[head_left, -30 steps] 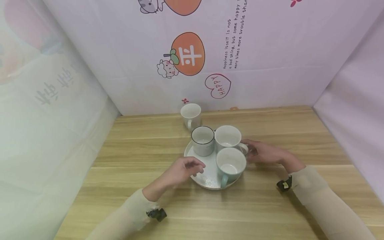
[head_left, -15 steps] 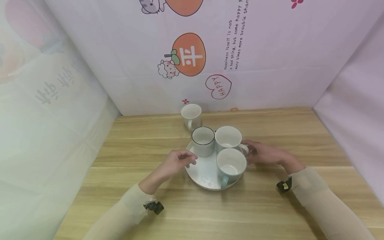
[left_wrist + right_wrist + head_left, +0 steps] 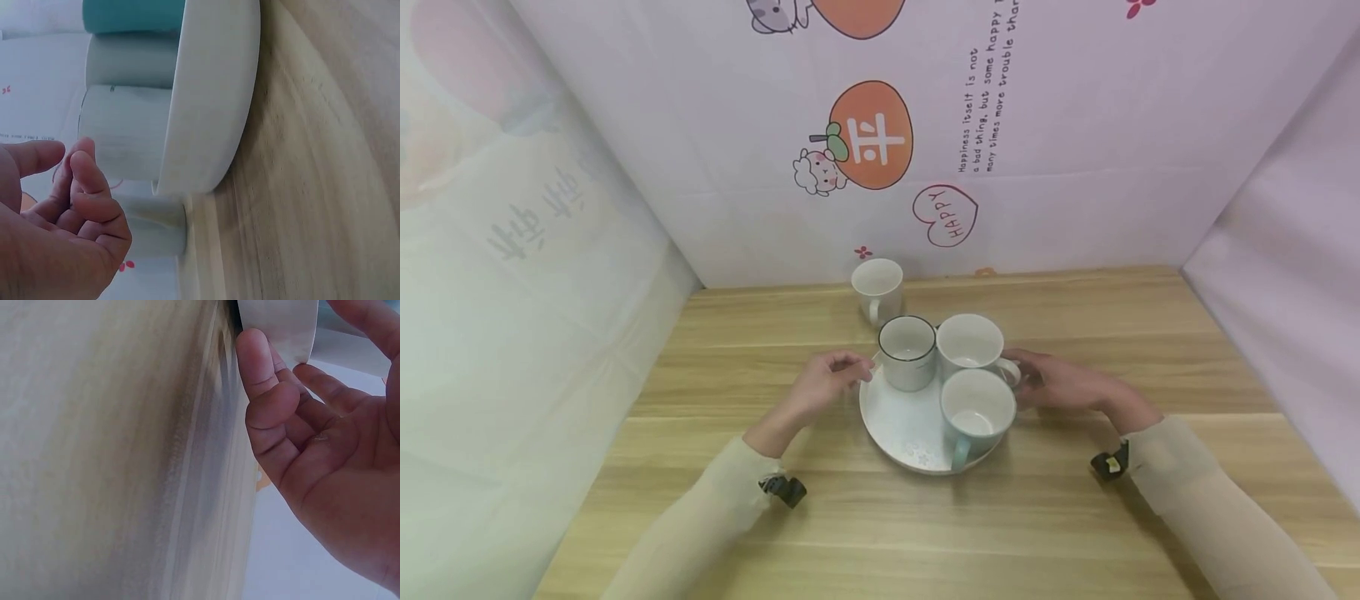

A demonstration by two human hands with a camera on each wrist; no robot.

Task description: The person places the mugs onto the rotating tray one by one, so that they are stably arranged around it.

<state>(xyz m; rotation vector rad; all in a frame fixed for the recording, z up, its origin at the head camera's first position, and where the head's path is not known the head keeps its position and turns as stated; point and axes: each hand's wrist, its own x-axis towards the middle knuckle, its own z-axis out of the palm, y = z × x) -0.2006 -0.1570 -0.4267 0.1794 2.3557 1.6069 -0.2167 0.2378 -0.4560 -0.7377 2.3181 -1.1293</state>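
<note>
A round white tray [image 3: 887,425] with a raised rim sits on the wooden table, bearing three mugs. They are a black-rimmed white mug [image 3: 910,367], a white mug [image 3: 964,354] and a teal mug [image 3: 972,429] with a white inside. My left hand [image 3: 827,383] hovers by the tray's left rim, beside the black-rimmed mug; in the left wrist view its fingers are loosely bent, with nothing held. At the opposite rim, my right hand [image 3: 1060,382] holds the tray, fingertips against its outer wall [image 3: 281,328]. The white mug's handle partly hides the right fingers.
Another white mug [image 3: 878,292] stands on the table [image 3: 737,333] behind the tray, close to the black-rimmed mug. A printed cloth wall [image 3: 1045,200] rises along the table's back edge, with pale cloth on both sides.
My left hand has drawn back from over the tray's middle, moving left and away from me to the rim beside the black-rimmed mug. The right hand, tray and mugs have stayed put.
</note>
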